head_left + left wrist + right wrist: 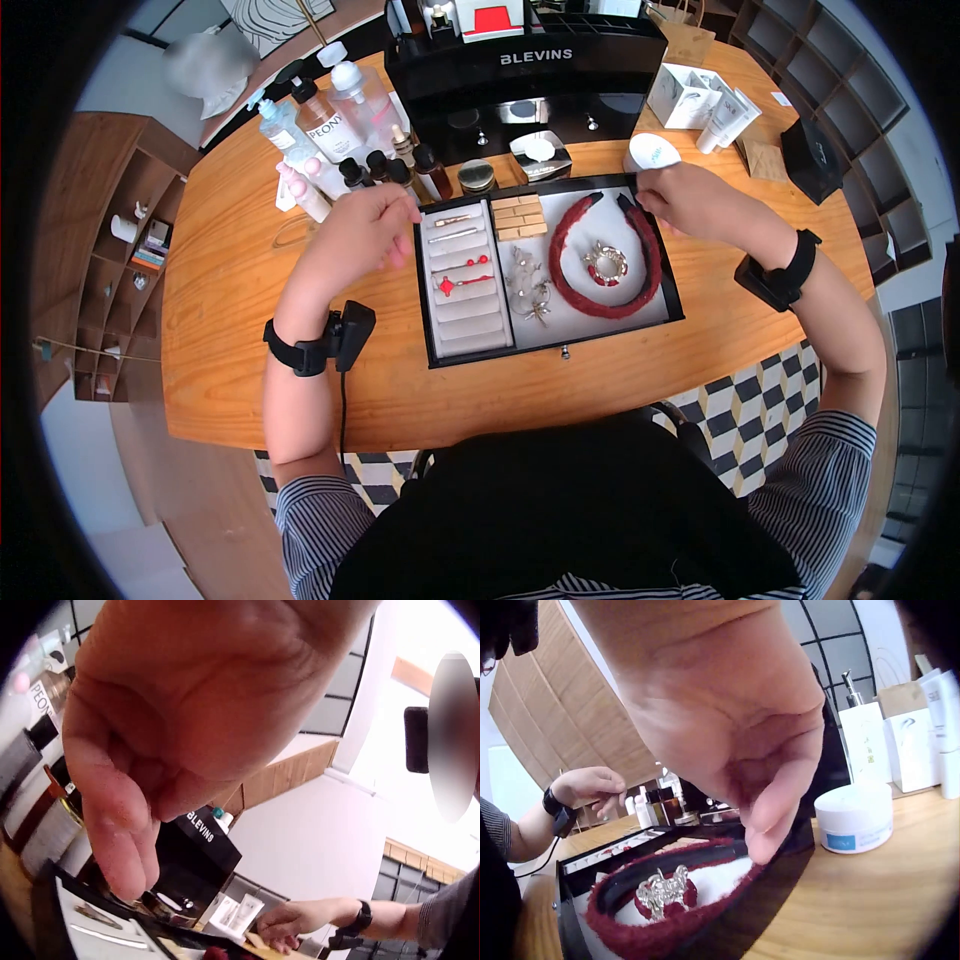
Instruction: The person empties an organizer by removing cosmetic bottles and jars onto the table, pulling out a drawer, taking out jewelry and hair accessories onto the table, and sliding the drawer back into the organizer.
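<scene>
A black-framed jewelry drawer (476,353) lies on the wooden table. My left hand (365,225) hangs at its back left corner, fingers loosely bent and holding nothing visible. At the back right corner is my right hand (697,203); its bent fingers overlap the drawer's wall, close to one end of a dark red fuzzy headband (655,270). I cannot tell whether those fingers grip anything. Inside the headband's curve sits a silver-and-red hair claw (660,894). Silvery hair ornaments (527,280) lie beside it. Padded rows on the left carry red-beaded pieces (462,285) and slim metal clips (452,237).
Behind the drawer stands a black BLEVINS case (530,85). Lotion bottles (330,125) and small dark bottles crowd the back left. A white cream jar (855,817) stands near my right hand, with white boxes (685,95) farther back. A black cable (343,420) trails from my left wrist.
</scene>
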### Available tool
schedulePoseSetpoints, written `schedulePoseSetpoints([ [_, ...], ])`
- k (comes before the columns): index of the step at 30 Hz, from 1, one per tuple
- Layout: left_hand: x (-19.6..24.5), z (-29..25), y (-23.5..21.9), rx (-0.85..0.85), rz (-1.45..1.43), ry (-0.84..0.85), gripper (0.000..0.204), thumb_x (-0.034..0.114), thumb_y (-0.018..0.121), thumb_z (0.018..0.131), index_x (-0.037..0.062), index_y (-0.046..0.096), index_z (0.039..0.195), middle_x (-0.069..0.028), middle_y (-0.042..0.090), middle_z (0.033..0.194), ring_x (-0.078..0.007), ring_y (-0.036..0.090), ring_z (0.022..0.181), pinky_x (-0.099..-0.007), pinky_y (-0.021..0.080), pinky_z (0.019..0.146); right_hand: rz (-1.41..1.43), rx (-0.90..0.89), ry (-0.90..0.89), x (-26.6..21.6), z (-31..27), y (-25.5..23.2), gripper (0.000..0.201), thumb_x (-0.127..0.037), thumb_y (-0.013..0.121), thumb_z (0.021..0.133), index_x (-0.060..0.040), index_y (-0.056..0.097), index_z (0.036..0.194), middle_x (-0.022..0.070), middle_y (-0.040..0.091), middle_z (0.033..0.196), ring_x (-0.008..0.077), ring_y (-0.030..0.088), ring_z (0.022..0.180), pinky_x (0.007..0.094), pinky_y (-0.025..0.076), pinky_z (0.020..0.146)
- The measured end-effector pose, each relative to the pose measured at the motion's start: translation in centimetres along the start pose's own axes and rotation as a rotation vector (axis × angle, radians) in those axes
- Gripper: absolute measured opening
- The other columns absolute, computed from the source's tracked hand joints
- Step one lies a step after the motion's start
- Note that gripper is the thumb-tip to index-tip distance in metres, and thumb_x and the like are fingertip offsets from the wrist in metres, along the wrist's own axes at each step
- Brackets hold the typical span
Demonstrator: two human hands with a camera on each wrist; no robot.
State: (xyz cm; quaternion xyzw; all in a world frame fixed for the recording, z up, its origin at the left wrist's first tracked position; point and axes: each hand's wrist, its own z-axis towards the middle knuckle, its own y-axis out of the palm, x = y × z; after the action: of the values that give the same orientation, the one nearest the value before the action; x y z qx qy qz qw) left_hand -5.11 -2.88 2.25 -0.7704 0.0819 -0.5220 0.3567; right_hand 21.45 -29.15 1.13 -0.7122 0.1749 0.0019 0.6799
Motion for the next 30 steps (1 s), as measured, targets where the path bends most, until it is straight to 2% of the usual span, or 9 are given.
schedulePoseSetpoints([
  [1,-0.2,0.4,-0.1,-0.009,0.001,0.002,0.022,0.018,0.046,0.097,0.0018,0.062,0.093,-0.0055,0.062,0.065,-0.0134,0.062,0.056,-0.0253,0.046,0.050,-0.021,-0.044,0.002,-0.7,0.2,-0.5,0.011,-0.011,0.055,0.088,-0.0020,0.061,0.087,0.0129,0.063,0.069,0.0288,0.065,0.071,0.0384,0.050,0.067],
  [2,-0.5,0.8,-0.2,-0.013,-0.095,0.058,0.020,0.018,0.048,0.098,0.0035,0.061,0.095,-0.0041,0.063,0.067,-0.0114,0.062,0.057,-0.0235,0.044,0.049,-0.019,-0.045,0.011,-1.0,0.3,-0.1,0.011,-0.011,0.055,0.088,-0.0020,0.061,0.087,0.0129,0.063,0.069,0.0288,0.065,0.071,0.0384,0.050,0.067],
  [5,-0.6,1.8,-0.2,-0.006,-0.275,0.121,0.016,0.018,0.051,0.099,0.0055,0.061,0.098,-0.0022,0.064,0.071,-0.0087,0.062,0.060,-0.0209,0.043,0.048,0.072,-0.081,-0.140,-2.0,0.2,0.7,0.017,-0.003,0.062,0.082,-0.0011,0.062,0.098,0.0166,0.064,0.098,0.0328,0.062,0.089,0.0387,0.050,0.076],
  [14,-1.2,2.3,0.1,-0.022,-0.375,0.157,0.017,0.021,0.052,0.100,0.0061,0.061,0.099,-0.0008,0.064,0.074,-0.0075,0.063,0.062,-0.0184,0.040,0.050,0.122,-0.204,-0.251,-4.5,-1.6,2.9,0.019,-0.002,0.064,0.082,-0.0050,0.062,0.100,0.0103,0.063,0.101,0.0296,0.057,0.101,0.0393,0.049,0.085],
  [16,-0.8,2.0,0.2,-0.028,-0.376,0.170,0.017,0.021,0.052,0.100,0.0065,0.062,0.099,-0.0002,0.064,0.074,-0.0074,0.063,0.063,-0.0183,0.040,0.050,0.024,-0.125,-0.386,-4.2,-1.3,3.7,0.014,-0.001,0.061,0.078,-0.0051,0.061,0.091,0.0115,0.065,0.090,0.0309,0.059,0.097,0.0411,0.050,0.080],
  [20,-0.6,1.7,0.2,-0.047,-0.359,0.193,0.017,0.021,0.052,0.099,0.0069,0.062,0.099,0.0002,0.064,0.073,-0.0073,0.063,0.064,-0.0182,0.040,0.051,0.017,-0.212,-0.330,-4.6,-0.9,3.8,0.019,0.002,0.060,0.077,-0.0069,0.063,0.094,0.0109,0.065,0.084,0.0296,0.058,0.098,0.0402,0.050,0.081],
  [22,-0.3,1.5,0.2,-0.027,-0.340,0.185,0.017,0.021,0.052,0.100,0.0071,0.062,0.099,0.0003,0.063,0.073,-0.0071,0.063,0.064,-0.0183,0.040,0.051,0.018,-0.184,-0.364,-4.7,-1.0,4.0,0.020,-0.001,0.064,0.078,-0.0073,0.067,0.097,0.0073,0.066,0.087,0.0267,0.055,0.095,0.0358,0.049,0.083],
  [28,-0.3,1.5,0.1,-0.039,-0.357,0.198,0.016,0.020,0.052,0.099,0.0068,0.062,0.099,0.0003,0.063,0.073,-0.0068,0.062,0.064,-0.0181,0.039,0.051,0.007,-0.219,-0.340,-5.4,-1.6,3.7,0.025,-0.028,0.069,0.076,-0.0064,0.071,0.087,0.0117,0.066,0.090,0.0307,0.056,0.102,0.0401,0.049,0.085],
  [30,-0.3,1.4,0.1,-0.032,-0.355,0.188,0.016,0.020,0.052,0.099,0.0068,0.062,0.100,0.0001,0.063,0.073,-0.0068,0.062,0.064,-0.0180,0.038,0.051,-0.034,-0.152,-0.392,-5.2,-1.7,4.6,0.023,-0.027,0.072,0.074,-0.0058,0.071,0.084,0.0111,0.064,0.090,0.0296,0.055,0.101,0.0393,0.048,0.085],
])
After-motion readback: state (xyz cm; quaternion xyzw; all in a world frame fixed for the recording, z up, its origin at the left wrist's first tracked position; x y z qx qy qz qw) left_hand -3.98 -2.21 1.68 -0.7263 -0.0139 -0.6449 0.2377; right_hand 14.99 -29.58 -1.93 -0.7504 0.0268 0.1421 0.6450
